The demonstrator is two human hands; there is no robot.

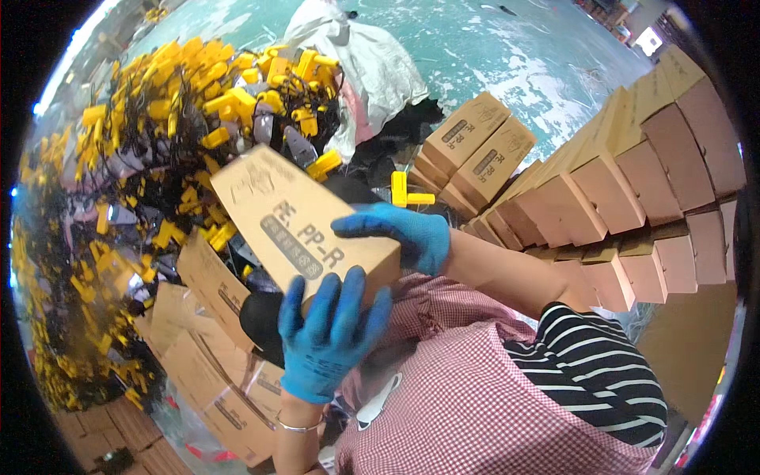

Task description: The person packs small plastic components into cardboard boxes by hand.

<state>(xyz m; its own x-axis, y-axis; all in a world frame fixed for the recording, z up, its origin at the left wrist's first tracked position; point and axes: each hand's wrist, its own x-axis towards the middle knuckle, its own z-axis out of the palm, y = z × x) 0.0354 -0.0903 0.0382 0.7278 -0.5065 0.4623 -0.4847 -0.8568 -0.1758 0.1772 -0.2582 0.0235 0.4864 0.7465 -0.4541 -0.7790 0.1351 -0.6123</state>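
Observation:
A closed brown cardboard box (273, 214) with dark print is tilted in front of me, held between both hands. On its near end press the fingers of my left hand (324, 340), in a blue glove. Gripping the box's right side is my right hand (408, 233), gloved the same way, with its fingers reaching onto the printed face. The box's underside is hidden. Behind it spreads a large heap of yellow plastic pieces (182, 87) with black cords and grey parts. Just beyond my right hand lies a yellow angled piece (408, 190).
Flattened cartons (210, 380) lean at the lower left. Rows of stacked cardboard boxes (590, 190) rise on the right, with a smaller stack of printed boxes (479, 150) farther off. A white woven sack (364, 63) lies on the green, worn floor (507, 59).

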